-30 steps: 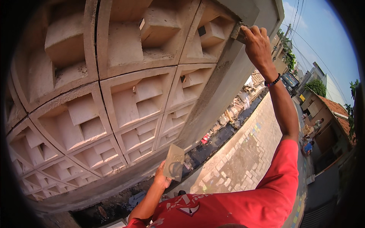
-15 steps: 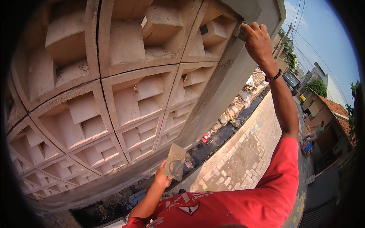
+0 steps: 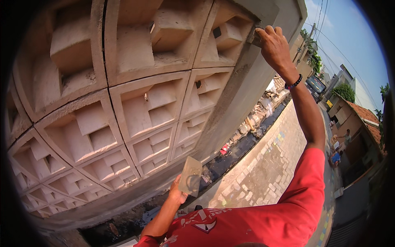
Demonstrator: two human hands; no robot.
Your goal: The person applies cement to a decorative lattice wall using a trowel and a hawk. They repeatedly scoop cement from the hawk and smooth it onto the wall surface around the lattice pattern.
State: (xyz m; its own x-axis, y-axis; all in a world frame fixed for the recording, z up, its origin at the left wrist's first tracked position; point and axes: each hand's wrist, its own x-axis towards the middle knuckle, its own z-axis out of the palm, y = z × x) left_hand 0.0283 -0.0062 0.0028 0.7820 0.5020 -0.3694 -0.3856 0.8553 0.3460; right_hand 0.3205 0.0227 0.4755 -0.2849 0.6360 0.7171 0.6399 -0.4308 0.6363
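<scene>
My left hand [image 3: 177, 192] is closed round the edge of a flat rectangular mortar board [image 3: 190, 176], held low beside the wall. A dark curved smear of wet mortar lies on its face. High on the right, my right hand [image 3: 276, 48] pinches a small flat grey scraper [image 3: 254, 39], mostly hidden by the fingers. Its blade rests against the joint between the pale breeze-block wall [image 3: 150, 78] and the grey plastered pillar [image 3: 230, 103]. Rough, darker mortar runs down that joint.
Below the wall runs a drainage ditch [image 3: 224, 162] with dark water and rubble [image 3: 249, 123] along it. Beyond lies a paved lane [image 3: 255, 173]. Several people [image 3: 336, 156] are by a house on the far right, and a dark vehicle [image 3: 316, 85] stands further off.
My right hand and its scraper have shifted slightly left and down along the top of the joint. The left hand and board have hardly moved.
</scene>
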